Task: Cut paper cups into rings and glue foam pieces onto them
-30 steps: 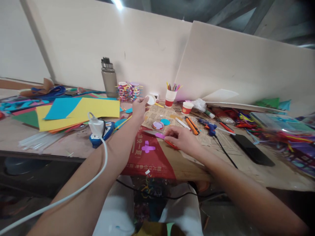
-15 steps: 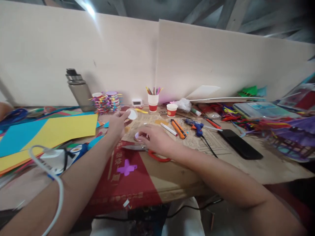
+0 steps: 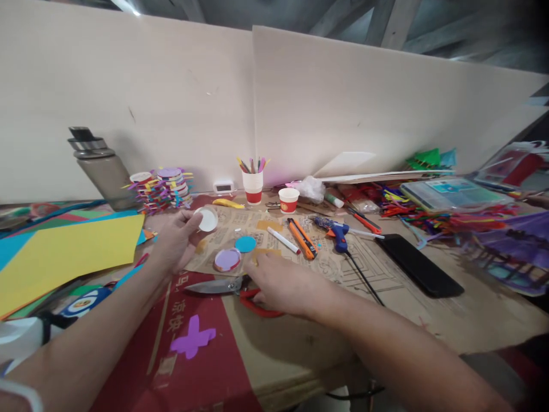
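Note:
My left hand [image 3: 179, 236] is closed on the edge of a white, shallow round paper piece [image 3: 207, 219], held up at the left of the brown paper. My right hand [image 3: 278, 283] is curled over the red handles of a pair of scissors [image 3: 214, 285], with the thumb at the handle loop. The blades point left, and my fingers partly hide the pivot. Just beyond the scissors lie a lilac disc with a red-and-white rim [image 3: 227, 260] and a flat blue paper disc [image 3: 245, 244]. A purple paper cross [image 3: 193, 337] lies on the red part of the cardboard.
A white marker [image 3: 283, 240], an orange box cutter [image 3: 302, 238], a blue glue gun [image 3: 338, 233] with its cord and a black phone [image 3: 419, 265] lie to the right. Paper cups [image 3: 289, 200] and a bottle [image 3: 103, 174] stand behind. Coloured paper sheets [image 3: 81, 246] cover the left.
My right hand has let go of the lilac disc, now lying on the brown paper, and moved onto the scissors' handles. The left hand still holds the white piece. The view has shifted.

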Motion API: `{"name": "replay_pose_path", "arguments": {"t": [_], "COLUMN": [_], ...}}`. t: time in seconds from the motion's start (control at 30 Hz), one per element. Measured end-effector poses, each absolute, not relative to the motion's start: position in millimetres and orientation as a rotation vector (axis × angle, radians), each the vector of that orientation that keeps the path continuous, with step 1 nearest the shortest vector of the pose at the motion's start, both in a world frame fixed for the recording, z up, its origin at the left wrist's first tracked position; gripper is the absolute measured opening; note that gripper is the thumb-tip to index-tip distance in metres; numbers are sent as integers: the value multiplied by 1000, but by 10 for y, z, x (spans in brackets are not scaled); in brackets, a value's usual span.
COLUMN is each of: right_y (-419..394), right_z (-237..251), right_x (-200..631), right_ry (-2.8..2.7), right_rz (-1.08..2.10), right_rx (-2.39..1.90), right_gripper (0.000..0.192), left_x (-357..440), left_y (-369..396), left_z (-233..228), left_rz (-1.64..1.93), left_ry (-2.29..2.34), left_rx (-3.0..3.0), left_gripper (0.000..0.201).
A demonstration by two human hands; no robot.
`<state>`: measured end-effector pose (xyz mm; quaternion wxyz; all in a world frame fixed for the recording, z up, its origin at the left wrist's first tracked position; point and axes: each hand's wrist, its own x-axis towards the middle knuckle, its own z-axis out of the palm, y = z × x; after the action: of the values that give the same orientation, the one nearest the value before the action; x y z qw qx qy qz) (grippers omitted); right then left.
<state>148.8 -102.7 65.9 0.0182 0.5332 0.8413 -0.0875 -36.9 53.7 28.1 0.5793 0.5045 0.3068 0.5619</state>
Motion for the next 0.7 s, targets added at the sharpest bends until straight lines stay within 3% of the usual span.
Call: {"name": "replay_pose_path", "arguments": {"t": [0.17,0.37,0.53,0.7], "right_y": [-991,-913,-872,-850], "right_z": [584,447,450,421], "right_x": [1516,1544,1539,1563], "right_ry": [2634,2843,2928,3134], "right_rz": [-434,-627,-862,-1405], "right_rx": [1683,1835,2074,1976], "right_gripper": [35,40,15,35], "left_x": [-414,-451,-436,-412], "left_y": [569,586,550,418], "left_z": [199,274,249,238], "left_rz": [1365,1566,1543,1343], "left_ry": [653,606,675,649], "left_rx": [1122,996,885,995], "left_gripper": [48,35,25,43]}}
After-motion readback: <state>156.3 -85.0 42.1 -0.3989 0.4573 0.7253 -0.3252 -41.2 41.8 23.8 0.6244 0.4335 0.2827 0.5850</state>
